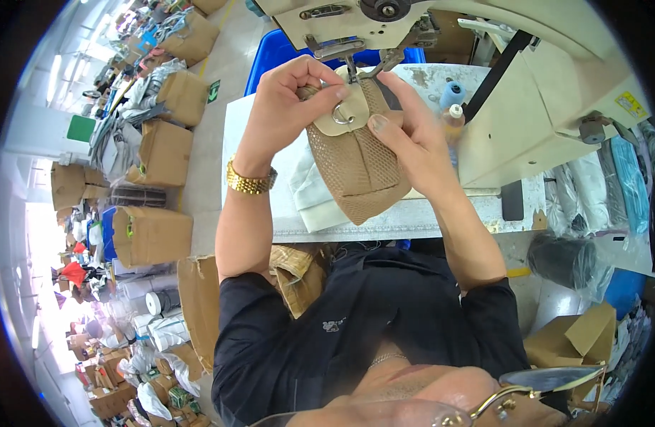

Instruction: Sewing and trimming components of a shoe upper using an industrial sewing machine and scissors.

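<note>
A tan bag point(359, 167) with a woven-look surface hangs tilted below the sewing machine's presser foot point(352, 71). A smooth cream patch point(357, 107) carrying a metal ring point(342, 114) lies against its upper part, right under the foot. My left hand point(292, 103) pinches the bag's upper left edge beside the patch, thumb toward the ring. On the other side, my right hand point(416, 135) grips the bag's right edge, its thumb pressed on the tan material. The needle's exact contact with the patch is too small to make out.
The pale machine body point(569, 78) rises on the right of the white worktable point(253, 142). Near my right hand stand a blue thread cone point(452, 94) and a clear bottle point(453, 128). White cloth point(317, 203) lies under the bag. A blue bin point(269, 53) sits behind; cardboard boxes point(153, 235) line the left.
</note>
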A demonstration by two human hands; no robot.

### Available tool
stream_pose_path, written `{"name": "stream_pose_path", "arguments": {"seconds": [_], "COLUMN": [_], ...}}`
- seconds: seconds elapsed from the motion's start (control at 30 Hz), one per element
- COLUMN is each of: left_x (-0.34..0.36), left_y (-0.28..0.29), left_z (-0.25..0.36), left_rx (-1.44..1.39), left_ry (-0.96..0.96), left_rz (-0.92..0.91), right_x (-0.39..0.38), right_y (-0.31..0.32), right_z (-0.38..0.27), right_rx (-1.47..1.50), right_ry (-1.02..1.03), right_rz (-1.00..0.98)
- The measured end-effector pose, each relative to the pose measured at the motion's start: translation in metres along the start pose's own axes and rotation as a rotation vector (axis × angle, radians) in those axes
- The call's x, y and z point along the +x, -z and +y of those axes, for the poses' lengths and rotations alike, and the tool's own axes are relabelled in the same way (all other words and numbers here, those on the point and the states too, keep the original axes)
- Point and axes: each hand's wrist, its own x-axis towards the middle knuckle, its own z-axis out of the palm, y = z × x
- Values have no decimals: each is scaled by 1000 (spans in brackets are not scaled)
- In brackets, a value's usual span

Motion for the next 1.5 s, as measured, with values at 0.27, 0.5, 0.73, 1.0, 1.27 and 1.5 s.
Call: {"name": "stream_pose_path", "arguments": {"seconds": [0.27,0.5,0.73,1.0,1.27,1.5], "left_x": [3,17,20,23,24,29], "left_y": [11,21,19,17,28,29], "left_z": [16,0,-1,6,2,-5], "left_rx": [358,372,268,105,185,135], "left_ry": [-54,-153,-132,-31,-73,-129], "left_rz": [-78,-155,-179,-161,-250,-208], "right_x": [-3,6,8,11,13,19], "right_y": [-15,-16,-16,-13,-14,-14], "right_z": [-1,17,11,2,7,6], "right_rx": [-60,-110,-70,-34,-11,-64], "right_ry": [46,110,75,76,111,102], "right_rz": [65,76,88,34,34,49]}}
